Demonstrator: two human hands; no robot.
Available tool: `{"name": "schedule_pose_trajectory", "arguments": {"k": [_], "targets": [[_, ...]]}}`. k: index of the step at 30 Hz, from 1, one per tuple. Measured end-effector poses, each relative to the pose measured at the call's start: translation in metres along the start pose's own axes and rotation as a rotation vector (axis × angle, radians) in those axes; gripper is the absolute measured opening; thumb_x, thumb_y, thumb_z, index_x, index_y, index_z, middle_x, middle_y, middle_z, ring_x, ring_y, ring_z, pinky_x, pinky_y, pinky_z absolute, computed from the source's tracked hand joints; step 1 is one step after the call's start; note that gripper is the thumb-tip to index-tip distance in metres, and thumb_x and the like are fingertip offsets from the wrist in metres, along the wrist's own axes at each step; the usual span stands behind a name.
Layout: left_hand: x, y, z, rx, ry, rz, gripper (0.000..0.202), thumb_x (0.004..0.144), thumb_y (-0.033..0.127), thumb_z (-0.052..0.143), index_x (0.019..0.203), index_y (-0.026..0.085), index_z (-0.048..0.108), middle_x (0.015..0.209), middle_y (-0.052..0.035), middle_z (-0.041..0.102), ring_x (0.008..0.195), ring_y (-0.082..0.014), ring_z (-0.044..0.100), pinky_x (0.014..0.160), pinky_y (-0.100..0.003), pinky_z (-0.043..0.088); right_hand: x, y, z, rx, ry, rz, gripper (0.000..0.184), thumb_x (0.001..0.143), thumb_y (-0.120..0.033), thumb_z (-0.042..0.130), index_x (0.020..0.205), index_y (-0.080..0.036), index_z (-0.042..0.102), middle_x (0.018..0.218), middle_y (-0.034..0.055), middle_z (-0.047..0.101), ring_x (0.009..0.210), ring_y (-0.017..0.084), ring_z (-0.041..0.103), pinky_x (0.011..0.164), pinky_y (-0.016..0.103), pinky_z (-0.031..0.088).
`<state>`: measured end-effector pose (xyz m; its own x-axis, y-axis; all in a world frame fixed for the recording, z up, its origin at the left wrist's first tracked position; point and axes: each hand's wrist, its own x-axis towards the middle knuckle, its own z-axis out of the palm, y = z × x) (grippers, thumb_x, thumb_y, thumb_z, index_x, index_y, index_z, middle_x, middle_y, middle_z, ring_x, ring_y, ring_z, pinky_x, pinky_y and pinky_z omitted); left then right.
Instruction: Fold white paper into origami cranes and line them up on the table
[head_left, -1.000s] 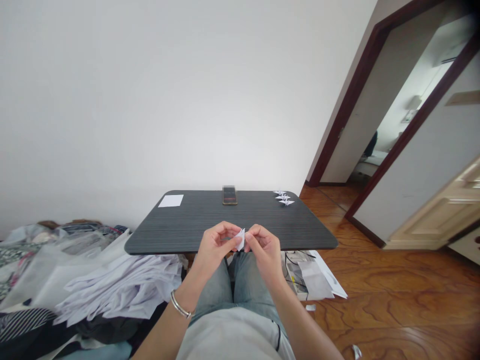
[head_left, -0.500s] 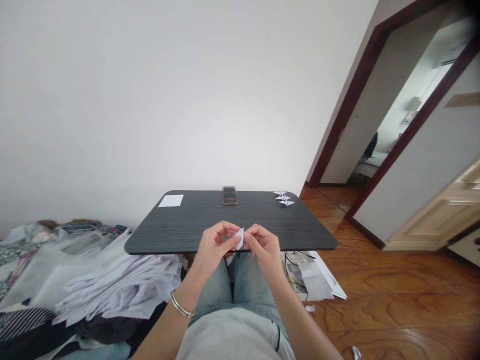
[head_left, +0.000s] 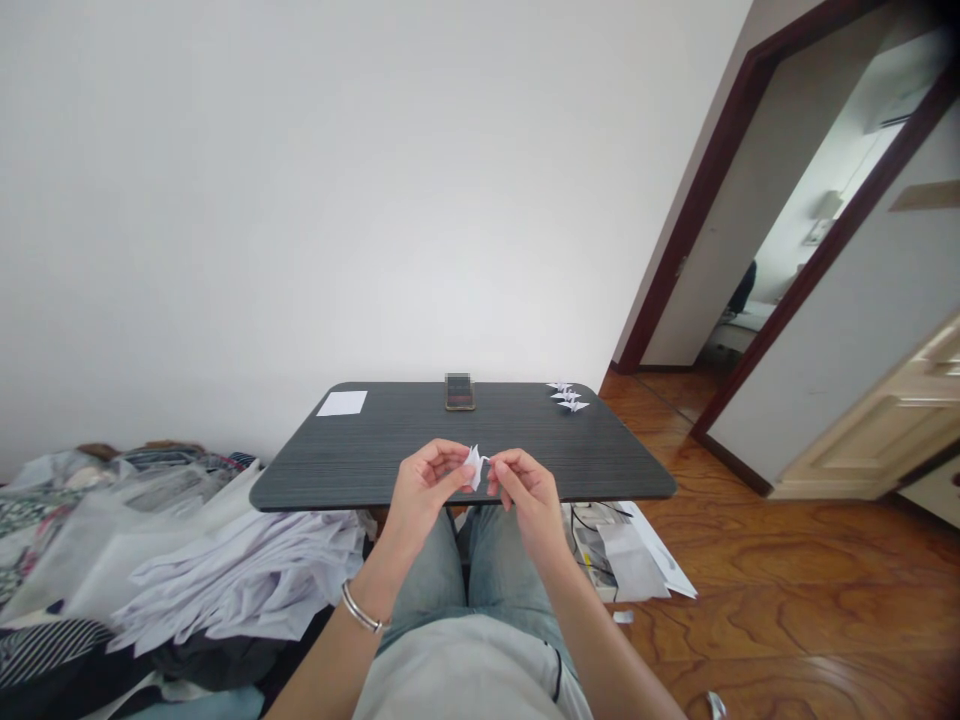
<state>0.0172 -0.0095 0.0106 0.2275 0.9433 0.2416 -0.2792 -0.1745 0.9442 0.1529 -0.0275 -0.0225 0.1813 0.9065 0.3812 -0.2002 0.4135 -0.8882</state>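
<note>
A small folded white paper piece (head_left: pixel 474 466) is pinched between both my hands, above my lap and just over the near edge of the dark table (head_left: pixel 360 455). My left hand (head_left: pixel 424 490), with a bracelet on its wrist, grips the paper's left side with curled fingers. My right hand (head_left: pixel 525 488) pinches a thin tip on its right side. At the table's far right lie three finished white paper cranes (head_left: pixel 568 396). A flat white sheet (head_left: pixel 342 402) rests at the far left.
A phone (head_left: pixel 460 391) stands at the table's far edge, middle. Crumpled white cloth and clothes (head_left: pixel 187 570) pile up at my left. Papers and cables (head_left: pixel 622 555) lie on the wooden floor at my right. An open doorway (head_left: pixel 757 290) is further right.
The paper piece has risen slightly and opened out, with my right fingers now pulling a thin tip sideways. Both hands stay in the same place.
</note>
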Motion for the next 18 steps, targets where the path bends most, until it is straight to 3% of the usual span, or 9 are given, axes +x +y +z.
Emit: {"name": "schedule_pose_trajectory", "arguments": {"k": [11, 18], "targets": [[0.001, -0.006, 0.000, -0.025, 0.010, 0.001, 0.023, 0.062, 0.018, 0.074, 0.079, 0.014, 0.060, 0.075, -0.0018, 0.065, 0.070, -0.0118, 0.060, 0.064, -0.023, 0.053, -0.006, 0.008, 0.005, -0.164, -0.028, -0.126, 0.010, 0.078, -0.028, 0.061, 0.076, -0.019, 0.059, 0.066, -0.0009, 0.058, 0.056, 0.011, 0.051, 0.049, 0.022, 0.037], [-0.001, -0.009, 0.000, -0.046, 0.012, -0.004, 0.021, 0.062, 0.020, 0.074, 0.078, 0.014, 0.061, 0.072, -0.0003, 0.065, 0.066, -0.0106, 0.060, 0.061, -0.020, 0.052, -0.004, 0.013, 0.001, -0.265, 0.022, -0.165, 0.011, 0.081, -0.027, 0.056, 0.075, -0.019, 0.059, 0.063, -0.0013, 0.055, 0.055, 0.012, 0.050, 0.050, 0.023, 0.037]]}}
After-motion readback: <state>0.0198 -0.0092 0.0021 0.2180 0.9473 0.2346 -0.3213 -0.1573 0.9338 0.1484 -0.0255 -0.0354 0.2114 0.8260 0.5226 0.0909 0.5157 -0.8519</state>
